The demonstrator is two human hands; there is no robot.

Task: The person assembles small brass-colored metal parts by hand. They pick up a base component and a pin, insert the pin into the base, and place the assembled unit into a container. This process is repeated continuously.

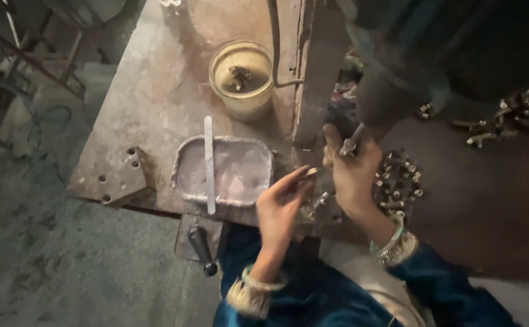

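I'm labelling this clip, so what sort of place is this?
Probably a small metalworking workshop: a stained steel workbench, heaps of small metal fittings, and a tray of pale paste beside the person's hands.

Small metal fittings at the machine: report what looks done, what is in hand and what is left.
Possibly done: a heap of fittings lies far right on the table; whether they are finished, I cannot tell. In hand: the left hand pinches a small metal piece, the right hand grips a thin rod under the dark machine. Probably left: the loose pile of fittings beside the right hand.
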